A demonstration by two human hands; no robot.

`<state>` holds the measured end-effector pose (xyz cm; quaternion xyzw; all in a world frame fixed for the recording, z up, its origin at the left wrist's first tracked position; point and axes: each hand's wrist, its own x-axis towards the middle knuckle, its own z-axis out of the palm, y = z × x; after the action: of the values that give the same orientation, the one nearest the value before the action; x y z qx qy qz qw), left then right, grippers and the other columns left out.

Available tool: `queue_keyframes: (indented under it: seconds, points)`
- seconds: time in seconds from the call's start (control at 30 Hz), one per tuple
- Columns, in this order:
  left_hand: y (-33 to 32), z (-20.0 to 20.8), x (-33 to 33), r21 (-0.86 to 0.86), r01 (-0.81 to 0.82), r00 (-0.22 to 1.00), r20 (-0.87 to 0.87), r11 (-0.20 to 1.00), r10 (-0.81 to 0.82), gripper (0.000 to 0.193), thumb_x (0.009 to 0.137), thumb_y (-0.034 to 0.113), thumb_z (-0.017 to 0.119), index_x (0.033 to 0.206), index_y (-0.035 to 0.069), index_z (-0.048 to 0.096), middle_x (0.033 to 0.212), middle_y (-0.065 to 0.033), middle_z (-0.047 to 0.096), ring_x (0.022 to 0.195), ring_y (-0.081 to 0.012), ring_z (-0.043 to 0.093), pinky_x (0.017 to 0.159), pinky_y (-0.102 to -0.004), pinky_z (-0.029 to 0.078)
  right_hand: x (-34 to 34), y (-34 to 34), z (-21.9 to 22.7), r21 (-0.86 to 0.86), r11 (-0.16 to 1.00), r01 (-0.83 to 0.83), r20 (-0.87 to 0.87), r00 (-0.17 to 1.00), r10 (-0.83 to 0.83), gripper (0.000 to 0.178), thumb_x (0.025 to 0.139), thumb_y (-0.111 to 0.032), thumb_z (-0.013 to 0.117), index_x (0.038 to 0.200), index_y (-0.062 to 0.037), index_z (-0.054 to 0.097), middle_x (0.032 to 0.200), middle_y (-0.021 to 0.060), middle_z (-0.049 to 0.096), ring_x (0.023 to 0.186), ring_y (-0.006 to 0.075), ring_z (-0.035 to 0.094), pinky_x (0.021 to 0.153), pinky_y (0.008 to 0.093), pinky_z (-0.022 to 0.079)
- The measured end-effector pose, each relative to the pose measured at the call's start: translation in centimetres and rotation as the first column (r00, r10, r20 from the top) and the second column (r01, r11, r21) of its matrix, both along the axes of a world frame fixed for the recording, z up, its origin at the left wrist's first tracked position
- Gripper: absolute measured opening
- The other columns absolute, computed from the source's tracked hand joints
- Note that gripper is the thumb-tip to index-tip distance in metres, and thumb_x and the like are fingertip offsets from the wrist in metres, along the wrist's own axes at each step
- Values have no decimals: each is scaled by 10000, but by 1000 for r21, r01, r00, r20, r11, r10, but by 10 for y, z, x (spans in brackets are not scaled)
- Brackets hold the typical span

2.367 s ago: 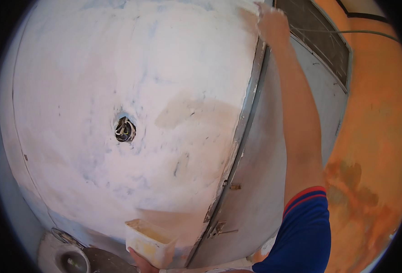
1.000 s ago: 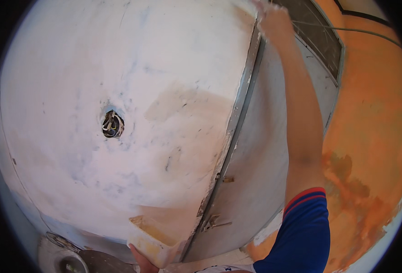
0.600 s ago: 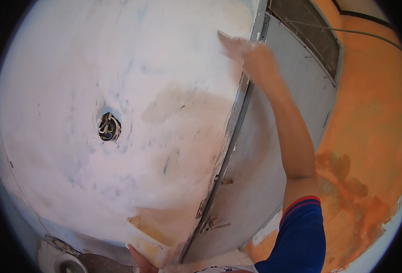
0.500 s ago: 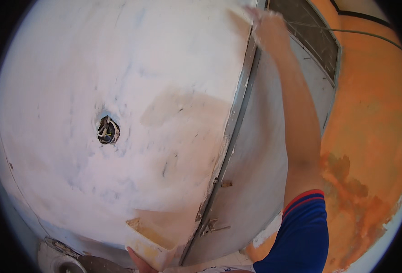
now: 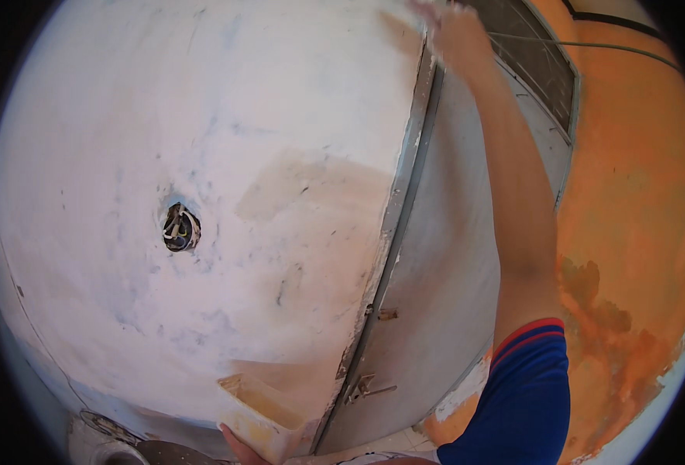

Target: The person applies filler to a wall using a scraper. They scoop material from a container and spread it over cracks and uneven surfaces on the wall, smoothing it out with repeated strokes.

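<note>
My left hand [image 5: 239,446] grips a rectangular cream plastic tub [image 5: 269,415] from its lower left. The tub is tilted, its mouth facing up, with dried smears on its walls. My right hand [image 5: 452,37] is raised to the top of the view, at the edge of the white wall [image 5: 296,101] beside the grey door frame [image 5: 413,147]. Its fingers look bent and closed, whitish with dust or paste. They are blurred and partly cut off, so anything held in them cannot be made out.
A round hole with loose wires [image 5: 181,226] opens in the wall. Right of the frame stands a grey door [image 5: 443,232] with a handle [image 5: 369,390] and a dark upper pane [image 5: 528,54]. Beyond is a patchy orange wall [image 5: 629,194]. A round grey vessel [image 5: 118,453] sits at lower left.
My right hand has shifted slightly up, toward the top edge of the view. My left hand still holds the tub in nearly the same place.
</note>
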<state>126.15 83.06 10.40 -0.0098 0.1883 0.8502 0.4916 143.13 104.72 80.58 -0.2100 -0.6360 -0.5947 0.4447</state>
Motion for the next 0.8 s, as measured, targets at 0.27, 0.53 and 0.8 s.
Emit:
queue_keyframes:
  seconds: [0.27, 0.53, 0.8]
  points:
    - [5, -4, 10, 25, 25, 1000, 11, 999, -25, 569, 1086, 479, 260, 1488, 101, 401, 1441, -112, 517, 1293, -286, 511, 1076, -438, 442, -27, 89, 54, -127, 990, -64, 44, 997, 70, 403, 907, -171, 563, 1301, -142, 642, 1041, 243, 692, 941, 395, 681, 845, 497, 541]
    - [-12, -8, 8, 3, -10, 1000, -2, 1000, 10, 595, 1078, 509, 249, 1490, 107, 401, 1443, -112, 515, 1295, -291, 509, 1080, -441, 440, -7, 30, -82, -190, 900, -392, 40, 913, 406, 443, 891, -118, 568, 1332, -113, 618, 1152, 219, 679, 1045, 355, 663, 912, 448, 523]
    - [-5, -8, 20, -8, 16, 1000, 10, 1000, -16, 622, 1071, 539, 238, 1493, 113, 400, 1446, -112, 514, 1298, -296, 508, 1083, -444, 438, -14, 46, 43, -270, 957, 104, 5, 994, -107, 395, 902, -123, 567, 1285, -163, 653, 972, 234, 701, 898, 402, 680, 800, 490, 544]
